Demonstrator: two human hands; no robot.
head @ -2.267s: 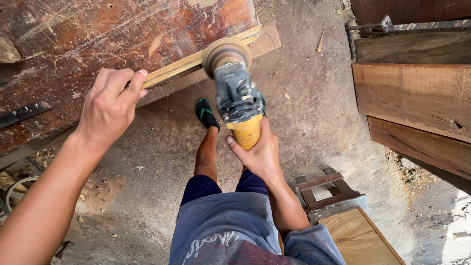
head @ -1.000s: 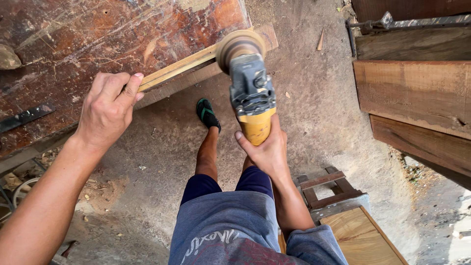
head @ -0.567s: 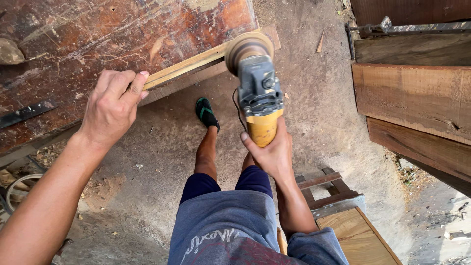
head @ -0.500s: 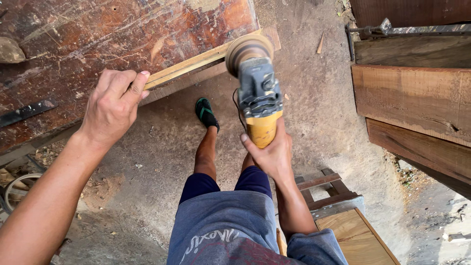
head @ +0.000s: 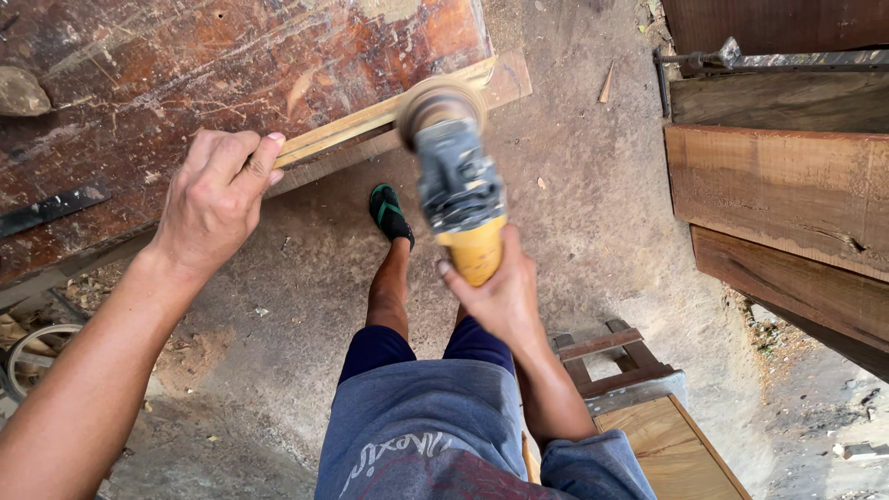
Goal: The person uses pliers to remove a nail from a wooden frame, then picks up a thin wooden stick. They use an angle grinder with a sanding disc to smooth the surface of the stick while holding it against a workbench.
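Observation:
My right hand [head: 495, 292] grips the yellow handle of an angle grinder [head: 454, 181]. Its round sanding disc [head: 435, 97] presses against a pale wooden strip [head: 370, 125] that lies along the edge of a worn reddish workbench [head: 185, 74]. My left hand [head: 218, 199] is closed over the strip's near end, pinning it to the bench edge. The grinder's grey head points away from me. Below, my legs in blue shorts and a green sandal [head: 389, 211] stand on the dirt floor.
Thick wooden planks [head: 778, 185] lean at the right. A small wooden stool [head: 620, 361] and a pale board [head: 667, 444] sit by my right leg. A stone [head: 20, 91] and a dark metal bar [head: 51, 206] rest on the bench.
The grinder slid right along the strip, then came back a little to the left. My left hand has stayed clamped in the same spot.

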